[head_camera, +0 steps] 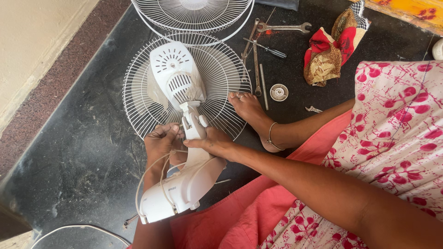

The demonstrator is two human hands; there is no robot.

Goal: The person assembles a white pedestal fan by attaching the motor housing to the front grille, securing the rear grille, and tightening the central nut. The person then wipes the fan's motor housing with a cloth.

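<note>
A white table fan lies on the dark floor, its motor housing (177, 74) face down on the rear wire grille (138, 99). Its base (182, 191) points toward me. My left hand (161, 144) grips the fan's neck (194, 124) from the left, with the white cord running over that wrist. From the right, my right hand (213, 144) clasps the same neck joint, its thumb pressed against the stem. My bare foot (249, 110) rests on the grille's right edge.
A second wire grille (191, 16) lies at the top. Beside it are a spanner (284, 27), a screwdriver (267, 50), metal rods (262, 85), a round white cap (278, 92) and a red patterned cloth (330, 50). A wall runs along the left.
</note>
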